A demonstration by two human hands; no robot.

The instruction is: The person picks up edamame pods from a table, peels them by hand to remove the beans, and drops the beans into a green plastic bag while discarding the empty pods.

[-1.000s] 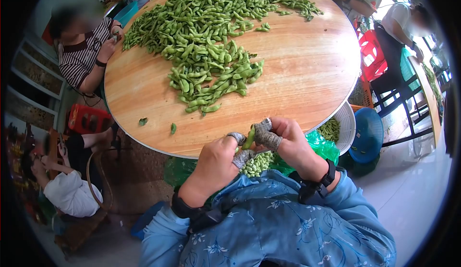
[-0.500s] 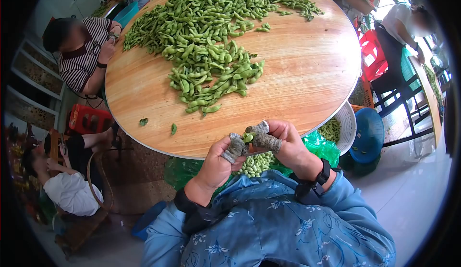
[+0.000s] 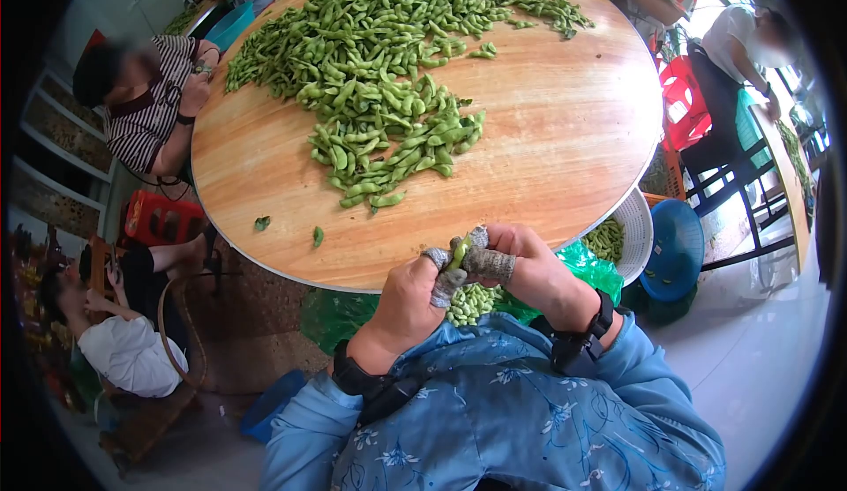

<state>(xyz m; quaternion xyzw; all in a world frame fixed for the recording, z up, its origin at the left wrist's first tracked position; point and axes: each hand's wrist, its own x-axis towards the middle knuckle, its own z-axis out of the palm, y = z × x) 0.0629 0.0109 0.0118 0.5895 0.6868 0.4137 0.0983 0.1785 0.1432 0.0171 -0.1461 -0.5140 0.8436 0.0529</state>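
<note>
A green pod (image 3: 460,253) is pinched between my two hands at the table's near edge. My left hand (image 3: 416,292), with grey cloth covers on thumb and finger, is closed on the pod's lower part. My right hand (image 3: 529,266), with similar finger covers, is closed at the pod's right side. Just beneath them, shelled green beans (image 3: 473,304) lie in a heap above my lap, partly hidden by the hands. A large pile of green pods (image 3: 379,94) covers the far and left part of the round wooden table (image 3: 547,138).
Green plastic (image 3: 593,272) and a white basket of pods (image 3: 637,235) are below the table at right, beside a blue basket (image 3: 675,248). People sit at left and right. A red stool (image 3: 163,219) stands at left, a blue container (image 3: 272,404) lower left.
My hands have drawn closer together, the left moving right. The pod now stands more upright between the fingers. The person in stripes has shifted slightly.
</note>
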